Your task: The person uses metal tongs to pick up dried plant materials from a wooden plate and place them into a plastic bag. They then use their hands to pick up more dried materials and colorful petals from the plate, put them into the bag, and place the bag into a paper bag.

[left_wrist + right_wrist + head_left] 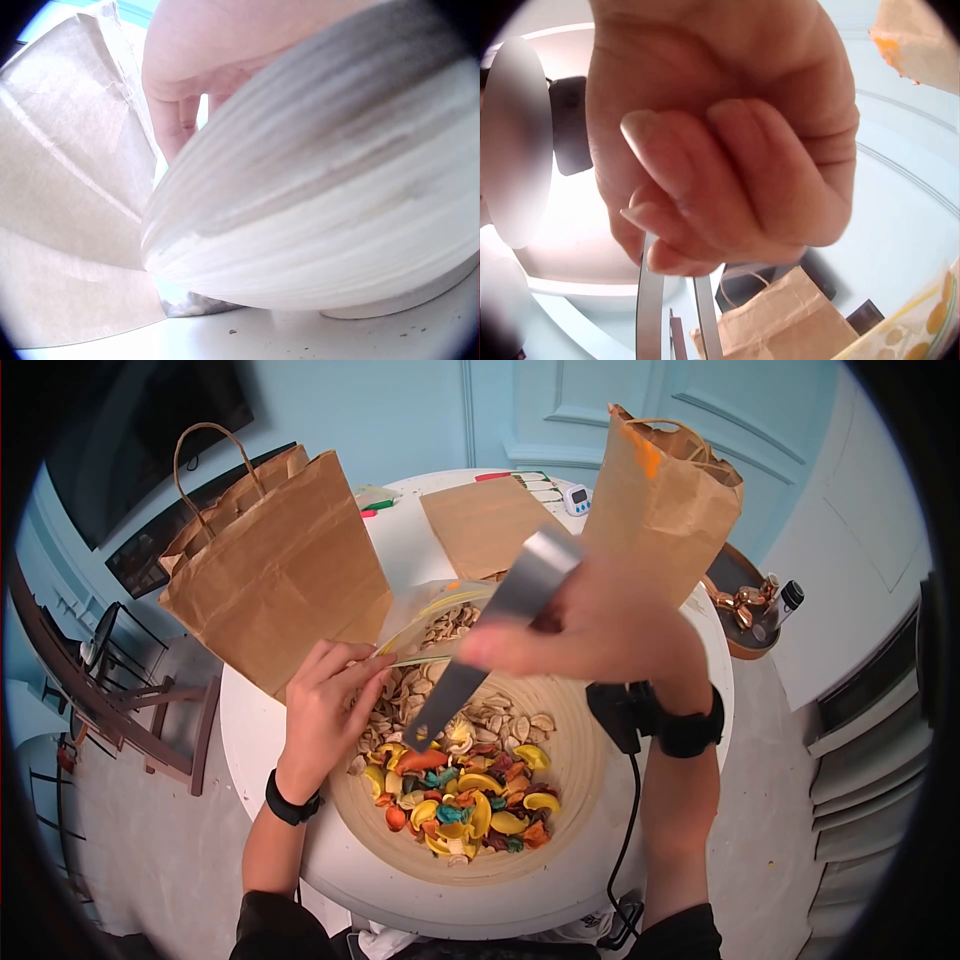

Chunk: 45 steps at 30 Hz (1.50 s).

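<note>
My right hand (595, 625) grips metal tongs (455, 695), held slanting over the bowl with the tips low and to the left. In the right wrist view its fingers are curled and the two tong arms (649, 315) stand apart. My left hand (325, 705) pinches the edge of a clear zip bag (408, 618) at the bowl's far left rim. Pale dried pieces (450, 622) show in the bag. The wide wooden bowl (585, 780) holds colourful potpourri (480, 805) in front and pale dried petals (510, 725) behind. In the left wrist view, the bowl's outer wall (315, 187) hides part of the left hand.
Brown paper bags stand at the left (280, 560) and the right (655, 510) of the white round table (265, 730). Behind the bowl lie a brown flat sheet (490, 520) and a small timer (577, 500). A dark tray (735, 575) with a bottle stands beyond the right edge.
</note>
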Available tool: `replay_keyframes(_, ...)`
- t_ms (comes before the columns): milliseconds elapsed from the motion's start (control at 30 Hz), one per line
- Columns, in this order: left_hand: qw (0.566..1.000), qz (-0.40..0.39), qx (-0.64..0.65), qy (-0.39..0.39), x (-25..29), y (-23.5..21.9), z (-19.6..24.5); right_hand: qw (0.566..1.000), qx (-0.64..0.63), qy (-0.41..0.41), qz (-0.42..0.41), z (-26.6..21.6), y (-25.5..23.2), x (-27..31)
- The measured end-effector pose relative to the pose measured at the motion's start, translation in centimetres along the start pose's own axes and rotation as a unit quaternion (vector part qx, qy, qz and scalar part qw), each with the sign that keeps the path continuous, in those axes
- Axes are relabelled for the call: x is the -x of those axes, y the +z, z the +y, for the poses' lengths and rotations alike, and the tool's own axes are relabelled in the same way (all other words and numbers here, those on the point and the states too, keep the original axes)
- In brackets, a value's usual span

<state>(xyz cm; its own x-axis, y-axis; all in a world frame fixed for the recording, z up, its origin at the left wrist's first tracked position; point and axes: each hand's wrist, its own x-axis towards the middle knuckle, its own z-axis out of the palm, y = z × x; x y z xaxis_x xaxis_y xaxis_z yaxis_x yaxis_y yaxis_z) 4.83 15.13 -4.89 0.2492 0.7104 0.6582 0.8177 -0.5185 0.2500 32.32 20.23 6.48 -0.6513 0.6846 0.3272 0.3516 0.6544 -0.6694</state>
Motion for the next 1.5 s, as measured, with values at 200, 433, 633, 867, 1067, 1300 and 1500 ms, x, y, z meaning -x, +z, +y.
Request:
replay_keyframes(200,1.0,-0.002,0.015,-0.017,0.1,0.1,0.0,0.99,0.104,-0.01,-0.092,3.2,3.5,-2.0)
replay_keyframes(433,1.0,-0.005,0.001,0.002,0.0,-0.1,-0.2,0.991,0.086,-0.031,-0.101,4.0,5.0,-2.9)
replay_keyframes(633,1.0,-0.006,0.0,0.001,0.0,-0.1,-0.1,0.993,0.075,-0.005,-0.088,4.1,4.8,-2.7)
replay_keyframes(867,1.0,-0.001,0.003,0.001,0.1,0.0,-0.2,0.997,0.041,-0.028,-0.052,4.2,4.0,-2.4)
replay_keyframes(1067,1.0,-0.004,-0.001,-0.001,0.0,0.1,-0.2,0.974,0.2,0.046,-0.095,4.4,3.2,-2.9)
replay_keyframes(1300,1.0,-0.005,0.001,-0.001,0.0,0.1,-0.2,1.0,-0.001,-0.008,-0.007,7.2,4.8,-3.2)
replay_keyframes(1500,1.0,-0.006,-0.002,0.001,0.0,0.0,-0.2,0.999,0.024,0.022,-0.002,6.9,4.2,-3.0)
